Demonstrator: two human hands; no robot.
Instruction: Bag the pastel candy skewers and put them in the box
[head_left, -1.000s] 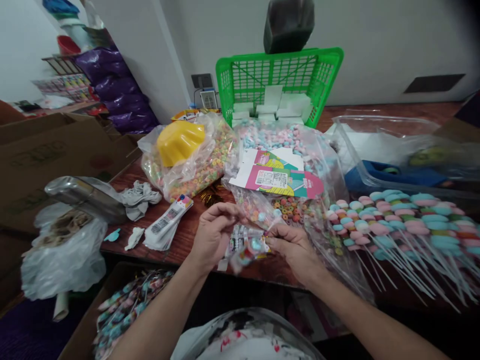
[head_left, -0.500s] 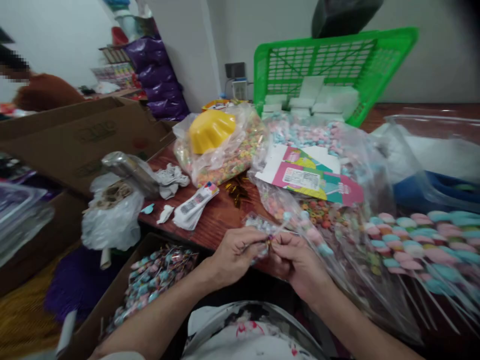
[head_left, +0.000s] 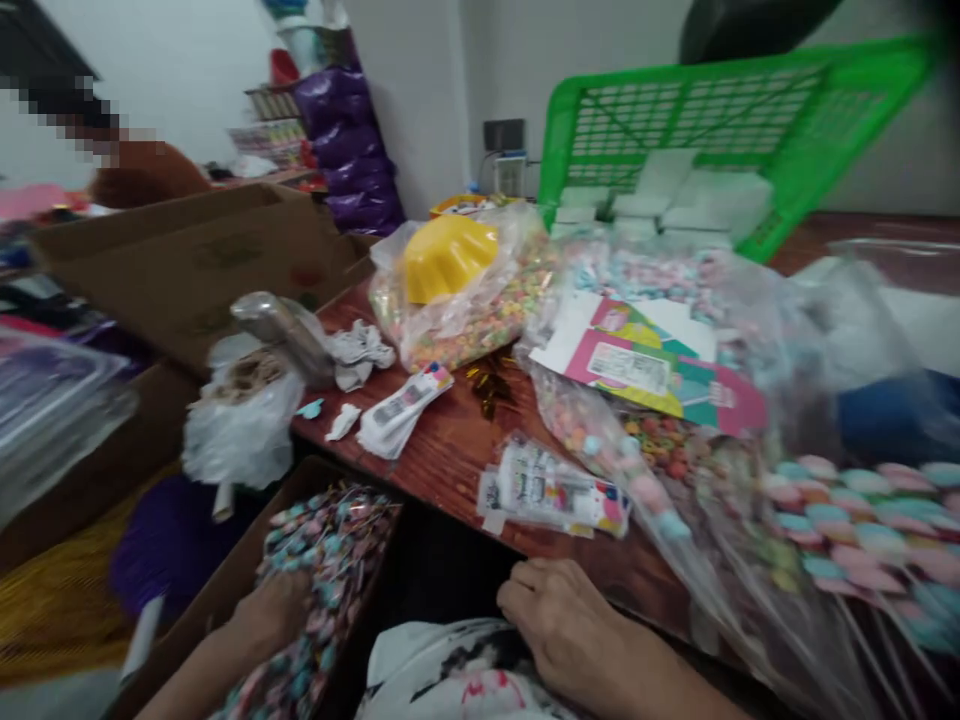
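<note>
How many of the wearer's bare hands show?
2: left hand at the pink-and-blue candies in the brown cardboard box; right hand, curled, near the front edge of the red-brown wooden table. None hidden.

At seven o'clock to eight, the left hand (head_left: 279,606) reaches into a cardboard box (head_left: 171,628) of wrapped candy sticks (head_left: 324,545), its fingers hard to make out. At five, the right hand (head_left: 559,618) curls by the edge of the table (head_left: 446,465); its palm is hidden. Just beyond lie clear printed packets (head_left: 551,482). Unwrapped candy skewers (head_left: 862,525) spread at four, a printed card (head_left: 630,368) at three, a yellow bowl (head_left: 448,258) at eleven.
</note>
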